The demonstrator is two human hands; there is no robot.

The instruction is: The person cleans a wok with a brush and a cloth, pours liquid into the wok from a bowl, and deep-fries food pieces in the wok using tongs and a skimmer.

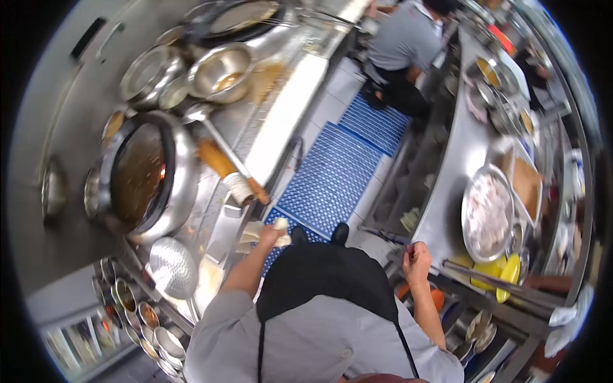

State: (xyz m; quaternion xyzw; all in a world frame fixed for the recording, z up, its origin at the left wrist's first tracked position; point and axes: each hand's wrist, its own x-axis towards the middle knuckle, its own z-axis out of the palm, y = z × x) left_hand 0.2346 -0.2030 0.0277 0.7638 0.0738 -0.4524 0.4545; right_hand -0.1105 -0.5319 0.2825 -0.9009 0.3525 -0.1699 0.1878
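My left hand (271, 236) is closed on a folded off-white cloth (250, 233), beside the front edge of the stove on the left. Part of the cloth sticks out past my fingers. My right hand (417, 260) is curled at the near end of the steel counter (435, 223) on the right; whether anything is inside its fingers is hidden. Near my left hand, a bamboo wok brush (220, 167) and a long-handled ladle (217, 137) lie on the stove top. A perforated skimmer (173, 268) rests to the left of my left arm.
A large wok (137, 172) of dark liquid sits on the stove, with steel bowls (220, 71) behind it. On the right counter stands a bowl of pale pieces (486, 214), beside yellow items (509, 277). Another person (403, 45) bends over the blue floor mats (329, 169) ahead.
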